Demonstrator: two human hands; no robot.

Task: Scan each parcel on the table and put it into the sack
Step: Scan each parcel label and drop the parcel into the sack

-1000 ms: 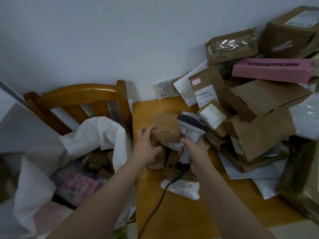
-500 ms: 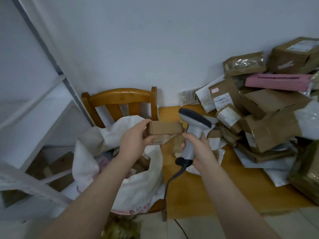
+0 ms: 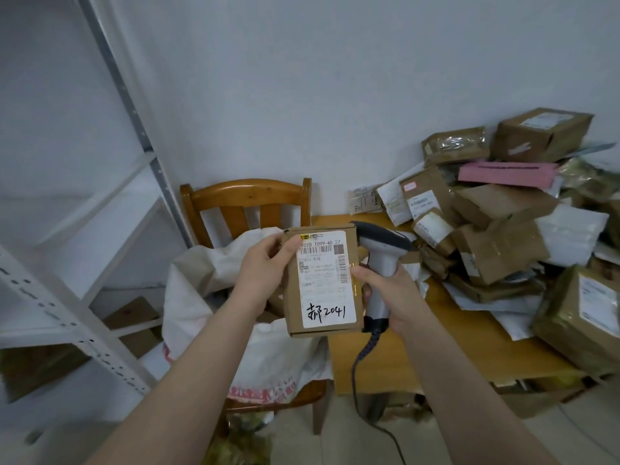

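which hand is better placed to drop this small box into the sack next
Left. The left hand holds the box, and the sack sits on the chair on that side. The right hand grips the scanner.

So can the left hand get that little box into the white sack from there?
Probably yes. The left hand holds the little box right by the white sack on the chair, and nothing seems to stand between them.

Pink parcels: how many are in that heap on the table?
1. The pink parcel lies high in the heap, right beside the topmost brown box. Others may be buried underneath, out of sight.
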